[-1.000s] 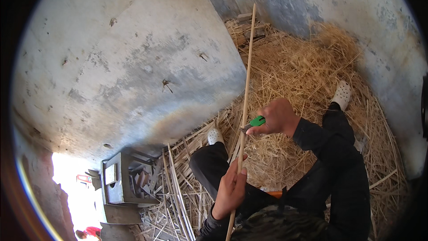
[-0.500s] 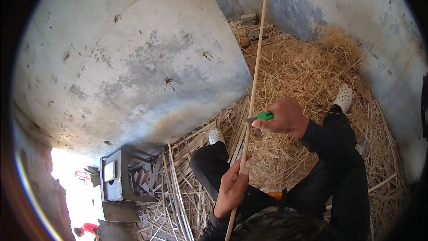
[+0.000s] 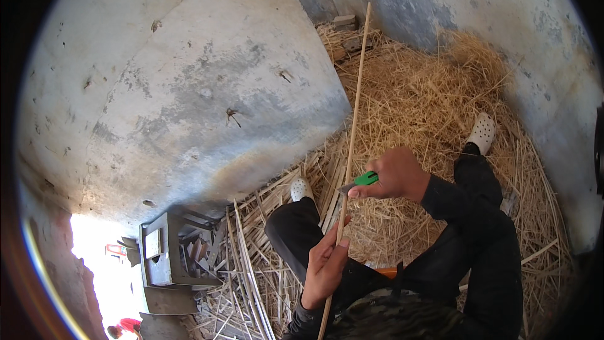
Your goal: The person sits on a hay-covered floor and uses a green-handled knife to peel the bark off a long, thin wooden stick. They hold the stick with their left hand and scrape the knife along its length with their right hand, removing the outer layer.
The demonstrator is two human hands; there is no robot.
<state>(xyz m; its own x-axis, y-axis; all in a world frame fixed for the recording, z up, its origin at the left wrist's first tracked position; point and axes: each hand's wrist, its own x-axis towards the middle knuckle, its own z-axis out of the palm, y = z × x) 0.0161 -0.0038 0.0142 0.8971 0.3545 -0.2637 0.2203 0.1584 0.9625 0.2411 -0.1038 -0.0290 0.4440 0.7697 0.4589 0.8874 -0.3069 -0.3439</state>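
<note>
A long, thin pale strip (image 3: 358,91), looking like bamboo or wood, runs from my lap up toward the far corner. My left hand (image 3: 324,267) is closed around its lower part, thumb lying on top. Above it, my right hand (image 3: 399,174) grips a green-handled utility knife (image 3: 366,179). The knife's blade meets the strip a short way beyond my left hand. Whether it cuts into the strip is too small to tell.
Straw-like shavings (image 3: 415,94) heap up against the walls. More loose strips (image 3: 248,271) lie left of my legs, near a wooden box-like piece of furniture (image 3: 165,249). A bright doorway (image 3: 104,261) opens at lower left, with a person in red (image 3: 129,325) partly visible.
My right hand has drawn the knife down along the strip, nearer to my left hand. The left hand keeps its hold in about the same place.
</note>
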